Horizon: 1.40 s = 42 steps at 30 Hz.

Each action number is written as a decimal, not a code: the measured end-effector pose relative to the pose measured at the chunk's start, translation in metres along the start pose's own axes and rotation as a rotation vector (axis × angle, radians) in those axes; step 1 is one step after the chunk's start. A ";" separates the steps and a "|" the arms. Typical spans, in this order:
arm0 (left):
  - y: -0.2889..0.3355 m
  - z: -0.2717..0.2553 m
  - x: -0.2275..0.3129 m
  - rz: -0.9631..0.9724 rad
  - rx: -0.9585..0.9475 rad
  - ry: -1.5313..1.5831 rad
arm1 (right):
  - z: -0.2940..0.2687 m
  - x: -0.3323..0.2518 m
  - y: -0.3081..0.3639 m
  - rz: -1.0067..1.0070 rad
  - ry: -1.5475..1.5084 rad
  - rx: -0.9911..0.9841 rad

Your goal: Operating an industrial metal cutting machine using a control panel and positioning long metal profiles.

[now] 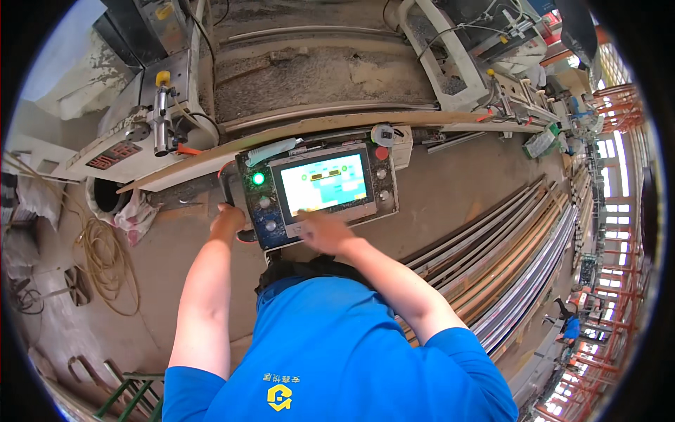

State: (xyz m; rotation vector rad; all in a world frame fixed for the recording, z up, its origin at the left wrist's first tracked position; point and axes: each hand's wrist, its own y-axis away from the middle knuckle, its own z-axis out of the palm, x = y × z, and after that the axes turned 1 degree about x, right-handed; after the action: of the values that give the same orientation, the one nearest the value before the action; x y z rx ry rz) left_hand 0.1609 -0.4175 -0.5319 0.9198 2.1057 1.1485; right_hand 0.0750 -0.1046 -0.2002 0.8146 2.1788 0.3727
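Note:
In front of me stands a machine control panel (390,202) with a lit touchscreen (339,188). A green lamp glows on its left side, a red button (381,152) sits at its upper right, and several round knobs flank the screen. My left hand (228,219) is closed around the dark handle (226,184) on the panel's left edge. Over the screen's lower left corner is my right hand (325,234), smeared by motion, with a finger pointing at the display. Whether that finger touches the glass I cannot tell.
Behind the panel runs a long machine with a rail (330,109) and a cylinder fitting (162,119) at the left. Long bars and profiles (492,260) lie stacked at the right. A coiled hose (105,260) rests on the floor at the left. Another person (571,329) is far right.

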 end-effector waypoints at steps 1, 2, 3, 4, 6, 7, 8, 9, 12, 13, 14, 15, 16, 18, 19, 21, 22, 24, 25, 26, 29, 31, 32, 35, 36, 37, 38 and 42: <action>0.013 -0.008 0.012 -0.006 -0.015 0.029 | 0.005 0.000 0.001 0.025 0.002 0.005; 0.005 -0.002 -0.009 -0.039 -0.007 0.057 | 0.007 -0.009 -0.004 -0.159 0.020 0.021; -0.014 0.013 -0.049 -0.090 0.047 0.073 | 0.006 -0.021 -0.013 -0.381 0.041 0.031; -0.027 0.029 -0.068 -0.109 0.087 0.076 | 0.006 -0.023 -0.019 -0.421 0.055 0.012; 0.029 0.026 -0.029 -0.046 0.049 0.084 | 0.015 0.015 -0.015 0.265 0.646 0.797; 0.063 -0.032 0.011 -0.048 0.026 0.133 | 0.028 0.028 -0.008 0.334 0.709 0.832; 0.071 -0.033 -0.001 -0.070 0.026 0.141 | 0.023 0.020 -0.007 0.313 0.698 0.830; 0.075 -0.032 -0.008 -0.057 0.067 0.169 | 0.009 0.005 -0.003 0.094 0.395 0.263; 0.090 -0.040 0.001 -0.035 0.073 0.189 | -0.002 -0.013 0.006 -0.191 0.025 -0.272; 0.094 -0.046 0.009 -0.036 0.044 0.185 | 0.013 0.002 -0.002 -0.009 0.215 0.215; 0.080 -0.039 0.000 -0.057 0.043 0.197 | 0.022 0.007 -0.013 0.139 0.401 0.692; 0.054 -0.023 -0.019 -0.055 0.026 0.114 | 0.024 0.002 -0.017 0.200 0.562 0.548; 0.036 -0.009 -0.038 -0.046 0.003 0.024 | 0.025 -0.008 -0.019 0.170 0.554 0.545; 0.024 0.001 -0.056 -0.066 0.023 0.073 | 0.012 -0.037 -0.011 -0.475 0.002 -0.186; 0.024 0.007 -0.063 -0.089 0.042 0.131 | -0.009 -0.070 -0.003 -0.349 -0.006 -0.413; 0.135 -0.055 0.011 -0.023 0.060 0.266 | -0.001 -0.017 0.004 -0.073 0.098 -0.020; 0.221 -0.119 0.041 -0.098 0.100 0.488 | 0.004 -0.002 0.005 0.055 0.248 0.317; 0.103 -0.026 -0.027 -0.125 0.035 0.264 | 0.016 0.008 0.003 0.127 0.491 0.515; 0.050 -0.009 -0.056 -0.128 -0.045 0.023 | 0.016 0.007 0.004 0.152 0.478 0.388; 0.051 -0.014 -0.043 -0.106 -0.046 0.016 | -0.005 0.010 0.011 0.392 0.347 0.001; 0.078 -0.033 -0.009 -0.072 0.052 0.112 | -0.048 0.030 0.032 0.670 0.200 -0.331; 0.054 -0.025 -0.024 -0.066 -0.074 0.083 | -0.054 0.044 0.037 0.658 0.236 -0.286; 0.055 -0.026 -0.015 -0.054 -0.074 0.071 | -0.050 0.053 0.041 0.544 0.301 0.015; 0.041 -0.018 -0.012 -0.006 0.031 0.064 | -0.051 0.064 0.040 0.404 0.362 0.373; 0.016 -0.001 -0.039 -0.047 0.033 0.051 | -0.059 0.055 0.032 0.340 0.361 0.428; 0.007 0.005 -0.059 -0.080 0.038 0.036 | -0.056 0.063 0.023 0.244 0.341 0.428; 0.008 0.008 -0.057 -0.082 0.038 0.044 | -0.053 0.072 0.019 0.237 0.346 0.426; 0.146 -0.056 0.003 -0.095 0.039 0.221 | -0.049 0.090 0.039 0.375 0.183 0.406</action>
State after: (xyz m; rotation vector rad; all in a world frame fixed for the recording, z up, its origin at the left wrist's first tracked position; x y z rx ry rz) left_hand 0.1608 -0.3845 -0.3789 0.7290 2.3285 1.2104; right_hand 0.0099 -0.0165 -0.1988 1.4752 2.3031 0.1922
